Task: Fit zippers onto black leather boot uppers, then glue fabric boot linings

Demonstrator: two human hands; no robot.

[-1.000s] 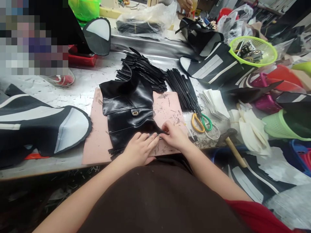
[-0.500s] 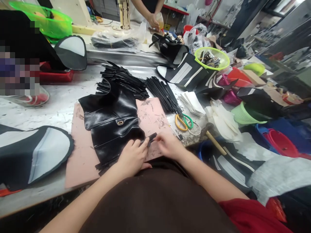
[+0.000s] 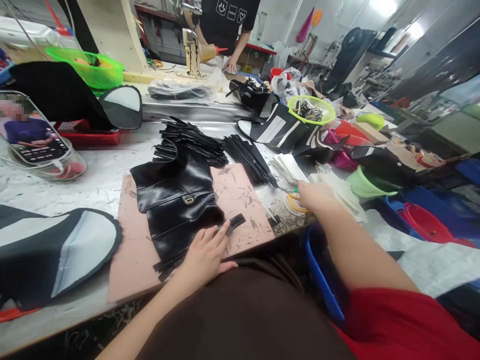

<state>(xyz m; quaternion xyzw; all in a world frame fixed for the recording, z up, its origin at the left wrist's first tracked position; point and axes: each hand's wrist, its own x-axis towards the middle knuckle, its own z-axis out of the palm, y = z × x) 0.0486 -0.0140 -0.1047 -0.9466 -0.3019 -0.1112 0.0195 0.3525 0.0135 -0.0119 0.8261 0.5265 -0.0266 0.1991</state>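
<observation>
Across the pink board lies a black leather boot upper with a small gold buckle. My left hand lies on its near right edge with fingers stretched out flat. A short black strip sticks out past those fingertips. Off the board to the right, my right hand has its fingers closed on the handles of a pair of scissors, one loop yellow and one green. The hand covers most of the green loop. Behind the upper sit bundles of black strips.
White pieces are stacked behind the scissors. A yellow-green basket holds metal parts. Left stand a phone and cut boot pieces. A blue bin is below my right arm. Another person stands across the bench.
My right hand has left the black strip beside my left hand and moved right onto the scissors. My left hand stays on the upper. The view has tilted up.
</observation>
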